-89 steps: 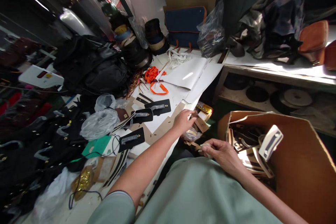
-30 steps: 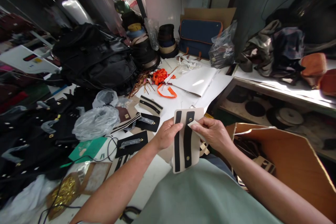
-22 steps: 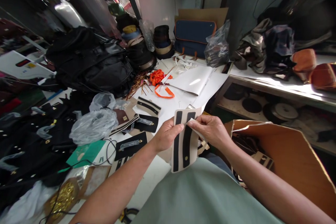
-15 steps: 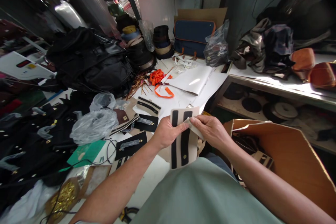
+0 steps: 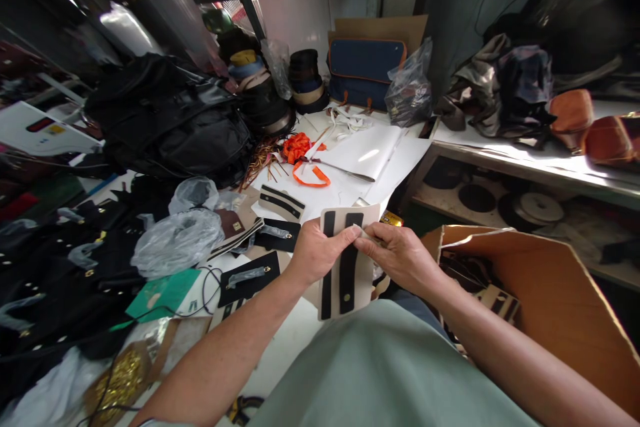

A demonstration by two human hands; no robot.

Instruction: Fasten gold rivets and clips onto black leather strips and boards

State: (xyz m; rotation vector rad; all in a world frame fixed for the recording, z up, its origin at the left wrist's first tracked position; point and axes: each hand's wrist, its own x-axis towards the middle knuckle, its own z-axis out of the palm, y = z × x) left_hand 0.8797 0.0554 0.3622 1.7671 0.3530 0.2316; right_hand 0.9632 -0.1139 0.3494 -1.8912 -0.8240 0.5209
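Note:
In the head view my left hand [image 5: 314, 252] grips a flat beige panel [image 5: 334, 283] by its left side, thumb on top. Two black strips run along the panel, and a small brass-coloured stud [image 5: 347, 297] sits near the lower end of one. My right hand [image 5: 400, 255] is closed at the panel's right side, pinching a small pale scrap [image 5: 361, 232] against its face; fingers mostly hide the scrap, so whether it is cloth or paper I cannot tell. Both thumbs nearly meet over the right-hand strip. The panel hangs just above my green apron [image 5: 370, 373].
Left of my hands lie another striped panel [image 5: 281, 202], black pieces with plastic-wrapped clasps [image 5: 250, 275] and crumpled plastic bags [image 5: 175, 240]. An open cardboard box [image 5: 530, 280] stands at my right. Orange ribbon [image 5: 299, 147] and white sheets [image 5: 365, 157] lie ahead.
My right hand has shifted slightly left and closed further over the pale scrap, which stuck out more before. The panel remains in my left hand.

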